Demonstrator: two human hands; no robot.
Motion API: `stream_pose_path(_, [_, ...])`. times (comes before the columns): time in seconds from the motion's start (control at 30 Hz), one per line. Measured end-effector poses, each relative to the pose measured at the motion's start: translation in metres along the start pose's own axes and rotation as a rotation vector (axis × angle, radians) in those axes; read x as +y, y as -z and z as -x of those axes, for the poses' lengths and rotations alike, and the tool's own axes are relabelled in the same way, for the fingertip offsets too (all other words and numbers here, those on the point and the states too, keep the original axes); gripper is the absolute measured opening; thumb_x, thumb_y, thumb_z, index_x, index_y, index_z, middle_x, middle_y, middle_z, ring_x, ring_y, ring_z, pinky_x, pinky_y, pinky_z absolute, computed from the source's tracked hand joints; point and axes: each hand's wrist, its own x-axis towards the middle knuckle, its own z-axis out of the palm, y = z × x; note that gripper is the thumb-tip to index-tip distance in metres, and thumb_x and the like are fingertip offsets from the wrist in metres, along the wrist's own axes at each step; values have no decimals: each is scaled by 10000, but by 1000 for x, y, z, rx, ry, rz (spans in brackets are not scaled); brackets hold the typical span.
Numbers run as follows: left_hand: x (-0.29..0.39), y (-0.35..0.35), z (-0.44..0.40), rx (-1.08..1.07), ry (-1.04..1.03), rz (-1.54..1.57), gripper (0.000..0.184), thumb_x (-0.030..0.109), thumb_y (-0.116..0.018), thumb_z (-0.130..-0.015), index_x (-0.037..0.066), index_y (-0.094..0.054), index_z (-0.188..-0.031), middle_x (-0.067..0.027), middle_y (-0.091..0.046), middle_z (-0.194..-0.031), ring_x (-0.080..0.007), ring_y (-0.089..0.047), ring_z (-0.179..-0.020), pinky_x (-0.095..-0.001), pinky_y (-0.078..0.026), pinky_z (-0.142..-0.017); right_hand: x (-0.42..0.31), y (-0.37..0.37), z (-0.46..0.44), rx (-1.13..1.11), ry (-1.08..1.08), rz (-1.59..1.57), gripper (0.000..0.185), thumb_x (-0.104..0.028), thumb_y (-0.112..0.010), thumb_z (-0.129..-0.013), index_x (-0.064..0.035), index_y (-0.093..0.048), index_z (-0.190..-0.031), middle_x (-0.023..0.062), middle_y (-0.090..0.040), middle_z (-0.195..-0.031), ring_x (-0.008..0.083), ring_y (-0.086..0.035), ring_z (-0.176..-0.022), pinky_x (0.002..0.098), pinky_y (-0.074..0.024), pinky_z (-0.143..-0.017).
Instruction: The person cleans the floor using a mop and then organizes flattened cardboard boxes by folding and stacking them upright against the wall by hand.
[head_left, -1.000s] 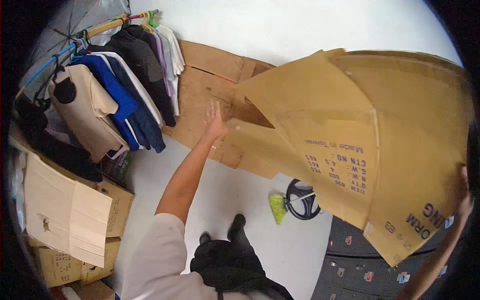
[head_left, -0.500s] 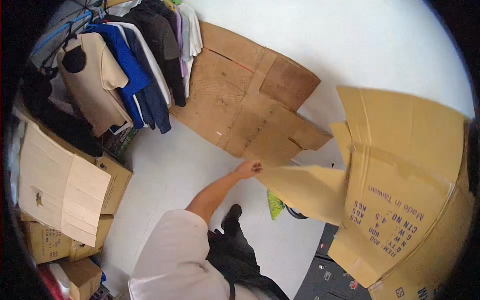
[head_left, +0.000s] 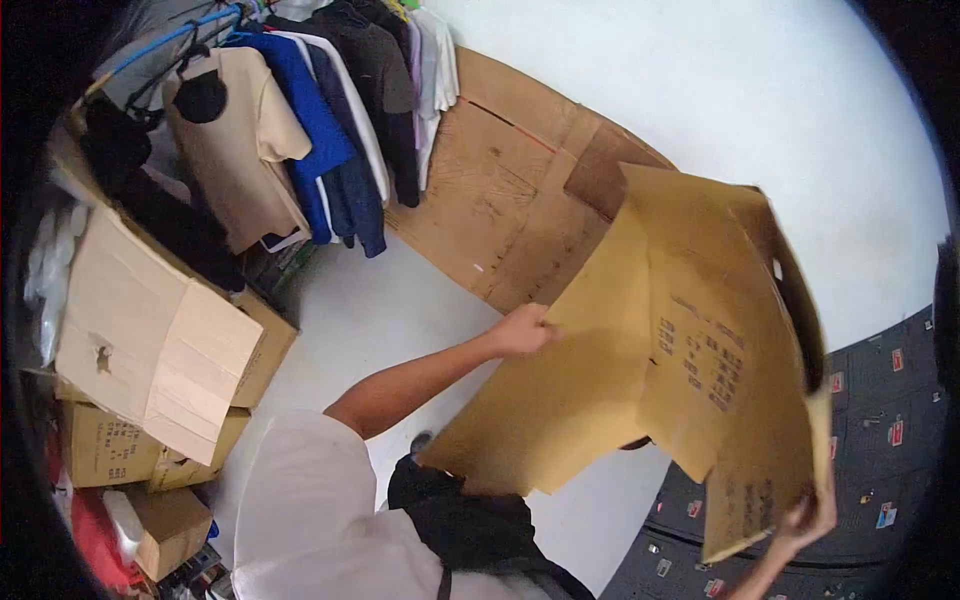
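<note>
A large flattened cardboard box (head_left: 690, 290) with printed lettering is held up before me, its panels bent along the creases. My left hand (head_left: 525, 330) is closed on the edge of its left panel. Low on the right, my right hand (head_left: 808, 518) grips the box's lower corner, with part of the fingers behind the board. Behind the box, a browner flat cardboard sheet (head_left: 490, 180) rests against the white wall, partly covered by it.
Shirts (head_left: 235, 150) hang from a rail at upper left. Below them are an open carton with pale flaps (head_left: 130, 320) and stacked boxes (head_left: 110, 450). Dark grey lockers (head_left: 870, 430) with small labels stand on the right. White floor (head_left: 350, 300) shows between.
The flattened box has swung leftward and now overlaps the brown sheet. My right hand has come into view on its lower corner. My left hand keeps its hold; the view has shifted slightly.
</note>
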Motion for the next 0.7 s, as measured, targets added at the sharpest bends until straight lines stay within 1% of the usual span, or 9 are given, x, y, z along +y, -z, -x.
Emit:
stream_pose_path(0.13, [84,35,16,178,355,126,259,161,-409,-840,-9,-533,-991,-117,-591,-923,-161,-555,-790,-297,-445,-624,-36,-71,-2,-119,-129,-232,247,-105,-468,-811,51,-563,-977,183,-578,-986,274,-563,-923,353,-440,-795])
stream_pose_path(0.23, [-9,69,-40,332,282,554,269,128,-352,-807,23,-584,-894,-74,-560,-706,-161,-522,-570,-289,-413,-484,-91,-122,-9,-294,-9,-548,286,-112,-446,-748,40,-575,-952,199,-579,-971,288,-571,-918,351,-437,-791])
stream_pose_path(0.3, [3,109,-46,345,273,733,281,124,-317,-804,28,-562,-902,-78,-553,-687,-167,-535,-550,-271,-386,-444,-108,-166,14,-347,97,-660,308,-96,-455,-740,23,-563,-1003,210,-573,-967,287,-575,-911,328,-437,-790])
stream_pose_path(0.37, [14,131,-37,374,261,915,294,120,-281,-801,33,-541,-909,-81,-546,-668,-173,-549,-531,-253,-359,-404,-128,-202,36,-289,-68,-739,310,28,-478,-721,13,-559,-1021,186,-573,-988,280,-580,-901,305,-445,-770])
stream_pose_path(0.47, [54,129,3,448,267,781,276,211,-285,-832,40,-473,-939,-124,-575,-852,-202,-588,-734,-322,-440,-504,-149,-224,48,-257,-88,-803,349,60,-537,-676,5,-562,-1020,182,-578,-979,272,-579,-909,293,-445,-765])
stream_pose_path(0.53, [85,102,35,545,293,751,466,352,-263,-874,10,-318,-1185,-174,-382,-1231,-248,-392,-1133,-431,-398,-835,-167,-228,48,-229,-163,-827,333,64,-572,-652,4,-582,-979,194,-596,-900,263,-607,-827,289,-463,-700])
stream_pose_path(0.6, [47,56,55,338,62,616,763,646,-254,-774,151,-82,-1329,-109,-129,-1364,-242,-167,-1252,-487,-278,-934,-171,-243,58,-353,-190,-750,254,55,-562,-665,6,-601,-911,187,-599,-780,248,-612,-685,286,-463,-607])
stream_pose_path(0.63, [7,29,63,286,-39,305,861,704,-245,-722,176,66,-1326,-53,34,-1381,-236,17,-1272,-559,-213,-932,-175,-267,70,-197,-268,-1091,190,42,-552,-679,3,-607,-856,166,-579,-684,239,-577,-567,284,-443,-540])
stream_pose_path(0.7, [-8,-6,78,363,103,428,826,669,-247,-755,178,112,-1313,-73,-29,-1370,-286,-62,-1257,-585,-236,-908,-183,-276,60,-261,-227,-1039,136,26,-544,-692,-1,-599,-813,137,-533,-614,200,-547,-533,281,-421,-508])
